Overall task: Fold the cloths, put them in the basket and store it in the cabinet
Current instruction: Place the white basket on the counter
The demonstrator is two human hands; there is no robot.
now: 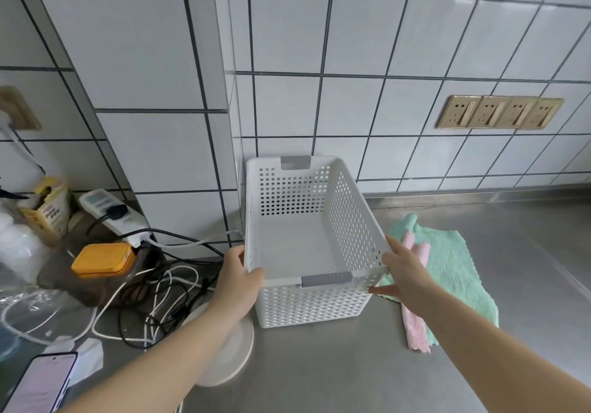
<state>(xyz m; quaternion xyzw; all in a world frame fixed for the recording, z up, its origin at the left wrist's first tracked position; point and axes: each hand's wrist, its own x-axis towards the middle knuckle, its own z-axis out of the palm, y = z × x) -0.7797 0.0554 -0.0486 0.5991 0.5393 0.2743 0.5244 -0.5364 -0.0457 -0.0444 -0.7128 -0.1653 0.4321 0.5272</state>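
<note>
Steel covered the whole counter (351, 374), grey and a little shiny, and it met a wall of white tiles (144, 61) with dark joints. On the left side many things crowded the surface: a tangle of black and white cables (160, 297), a white power strip (112, 214) with a black plug in it, a yellow box (102, 259), a yellow carton (51, 211) and a phone (38, 384) at the lower edge with its screen lit. A round white disc (230, 358) lay just beside the near left corner of the basket, partly hidden under the left forearm. On the wall to the right, 4 gold sockets (499, 112) stood in a row.

The basket (319, 304) was white plastic, rectangular, with small round holes in all 4 walls and a grey handle piece on each short end. It stood upright on the counter in the corner of the wall, and nothing lay inside it. The left hand (238, 276) gripped the near left corner, the thumb curled over the rim. The right hand (403, 272) held the near right corner, with the fingers pressed along the outside wall.

To the right of the basket, touching its lower edge, a green cloth (454, 272) lay flat and not folded. A pink cloth (414, 326) lay partly over it, partly hidden by the right hand.
</note>
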